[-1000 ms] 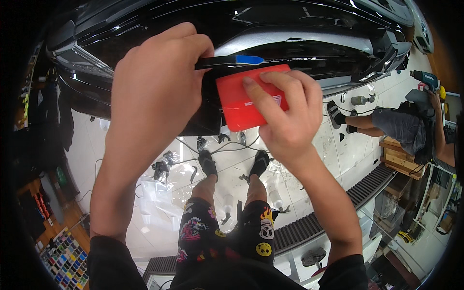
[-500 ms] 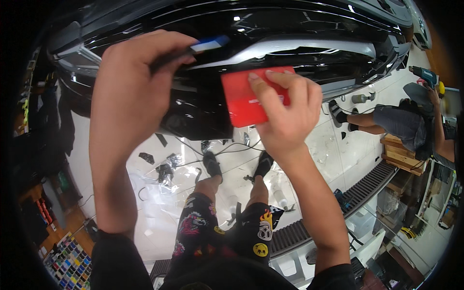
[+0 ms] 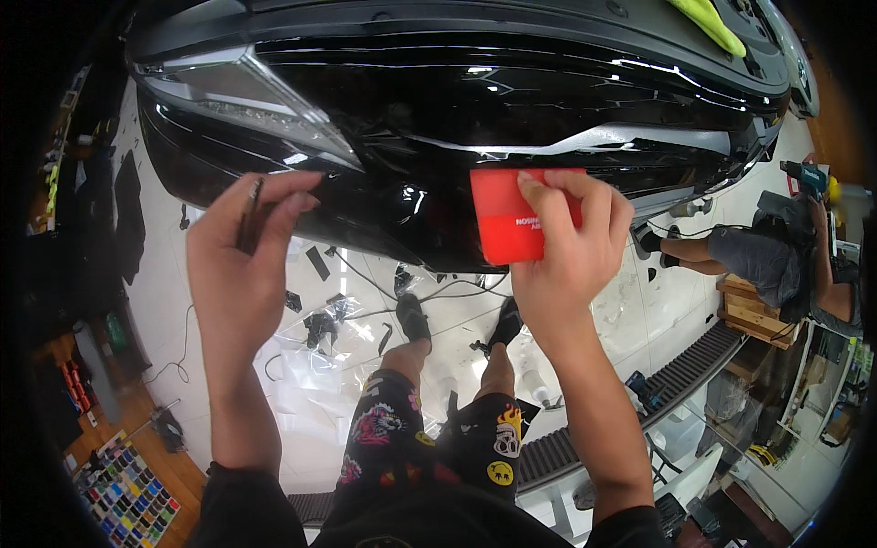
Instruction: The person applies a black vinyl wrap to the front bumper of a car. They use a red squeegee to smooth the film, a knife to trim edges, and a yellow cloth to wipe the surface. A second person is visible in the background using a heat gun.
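Note:
Ahead of me is the front of a car with a glossy black bumper. My right hand grips a red flat squeegee, its upper edge at the bumper just below a silver trim strip. My left hand is closed, with a slim dark tool tucked across the fingers. The tool's kind is unclear and its ends are partly hidden. Thumb and forefinger come close together in front of the bumper, below the headlight; whether they pinch anything I cannot make out.
A yellow-green cloth lies on the car's upper edge. Dark film scraps, clear film and cables litter the white floor around my feet. At right sits a co-worker with a heat gun near wooden boxes.
My left hand has moved down and left, away from the bumper's trim; the tool's blue-and-white end no longer shows. The squeegee sits slightly lower and farther right in view. The view has shifted.

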Demonstrator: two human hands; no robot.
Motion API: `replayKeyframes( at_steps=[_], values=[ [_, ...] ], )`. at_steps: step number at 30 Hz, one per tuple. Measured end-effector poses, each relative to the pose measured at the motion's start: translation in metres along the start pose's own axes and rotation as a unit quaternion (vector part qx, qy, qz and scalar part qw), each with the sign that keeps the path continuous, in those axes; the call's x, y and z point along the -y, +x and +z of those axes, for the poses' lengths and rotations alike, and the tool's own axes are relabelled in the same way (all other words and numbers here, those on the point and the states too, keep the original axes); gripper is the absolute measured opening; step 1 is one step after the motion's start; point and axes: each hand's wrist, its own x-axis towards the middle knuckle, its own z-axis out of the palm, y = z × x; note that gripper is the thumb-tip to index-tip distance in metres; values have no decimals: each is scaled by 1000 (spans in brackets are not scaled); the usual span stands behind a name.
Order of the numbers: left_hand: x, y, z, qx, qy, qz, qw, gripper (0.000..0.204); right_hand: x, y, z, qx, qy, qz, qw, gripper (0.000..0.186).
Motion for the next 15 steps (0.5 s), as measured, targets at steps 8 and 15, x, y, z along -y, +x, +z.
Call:
replayKeyframes(
  at_steps=[8, 15],
  values=[
    [-10, -36, -15, 19, -22, -18, 999, 16, 44, 0, -5, 87, -59, 13, 994, 47],
    [-47, -73, -52, 52, -61, -3, 997, 17, 45, 22, -13, 67, -95, -93, 989, 16]
  ],
)
